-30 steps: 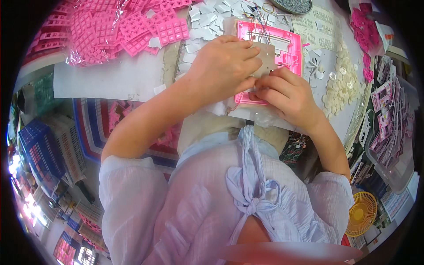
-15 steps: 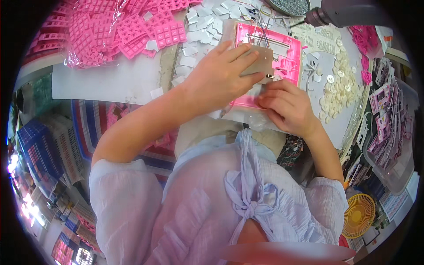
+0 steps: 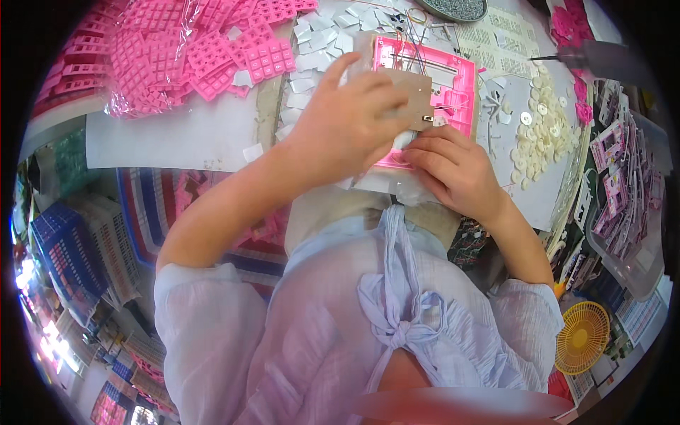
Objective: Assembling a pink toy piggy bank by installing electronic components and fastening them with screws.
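Note:
A pink plastic casing (image 3: pixel 464 85) lies on the table before me, with thin wires and a brown circuit board (image 3: pixel 419 99) in it. My left hand (image 3: pixel 347 120) is over the casing's left side, its fingers spread and slightly smeared, some bent at the board's left edge. One outer finger sticks up, away from the board. At the casing's near edge, my right hand (image 3: pixel 457 170) has its fingers curled over the rim below the board. Its thumb is lower, outside the rim. What lies under the right fingertips is hidden.
Pink keypad pieces (image 3: pixel 212 57) are heaped at the far left, white square pieces (image 3: pixel 326 32) beside them. Right of the casing lie cream round buttons (image 3: pixel 542 134). A dark power screwdriver (image 3: pixel 602 60) hangs at the far right, near a dish of screws (image 3: pixel 457 7). A yellow basket (image 3: pixel 582 338) stands lower right.
My left hand has drawn back left from lying across the board, uncovering more of it. The screwdriver has swung right and nearer. My right hand stays at the casing's near edge.

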Available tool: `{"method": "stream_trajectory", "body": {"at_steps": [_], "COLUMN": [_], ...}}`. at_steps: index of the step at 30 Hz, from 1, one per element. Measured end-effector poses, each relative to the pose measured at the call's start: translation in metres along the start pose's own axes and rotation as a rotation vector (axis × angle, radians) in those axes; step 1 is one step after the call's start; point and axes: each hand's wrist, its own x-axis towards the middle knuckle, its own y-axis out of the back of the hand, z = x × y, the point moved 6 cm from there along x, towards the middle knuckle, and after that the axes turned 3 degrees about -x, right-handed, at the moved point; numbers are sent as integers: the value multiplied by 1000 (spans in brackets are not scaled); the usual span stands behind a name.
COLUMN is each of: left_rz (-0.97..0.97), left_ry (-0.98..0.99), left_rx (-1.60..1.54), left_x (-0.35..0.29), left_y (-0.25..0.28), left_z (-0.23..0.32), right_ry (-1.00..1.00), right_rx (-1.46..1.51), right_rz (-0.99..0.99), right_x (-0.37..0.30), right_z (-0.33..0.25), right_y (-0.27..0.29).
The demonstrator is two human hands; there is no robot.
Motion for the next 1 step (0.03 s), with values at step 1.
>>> {"method": "stream_trajectory", "body": {"at_steps": [1], "left_rz": [-32], "left_ry": [-26], "left_rx": [36], "left_x": [-2], "left_y": [-3], "left_z": [3], "right_ry": [1], "right_rx": [0], "right_rz": [0], "right_x": [0], "right_z": [1], "right_y": [0]}}
